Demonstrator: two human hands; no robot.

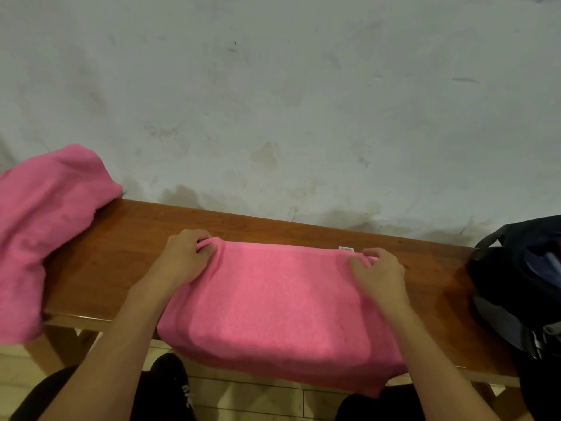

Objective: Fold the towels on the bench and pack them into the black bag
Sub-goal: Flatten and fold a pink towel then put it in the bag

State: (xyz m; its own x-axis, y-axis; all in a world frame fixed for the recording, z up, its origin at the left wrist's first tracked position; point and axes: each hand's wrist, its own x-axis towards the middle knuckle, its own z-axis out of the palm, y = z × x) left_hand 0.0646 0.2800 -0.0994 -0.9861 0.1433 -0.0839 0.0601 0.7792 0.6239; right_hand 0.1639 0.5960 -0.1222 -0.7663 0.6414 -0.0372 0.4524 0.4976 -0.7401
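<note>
Wooden counter (121, 238), long, set against a stained pale wall (273, 86). 1 pink towel (273, 299), folded, lies across the counter's middle; its near part hangs over the front edge, its far edge lies near the back edge and carries a small white tag (346, 248). Left hand (185, 256) pinches the towel's far left corner, fingers curled round the hem. Right hand (376, 273) grips the far right corner likewise. 1 second pink towel (45, 223), unfolded and bunched, drapes over the counter's left end. 1 black bag (522, 284), open, sits at the right end.
</note>
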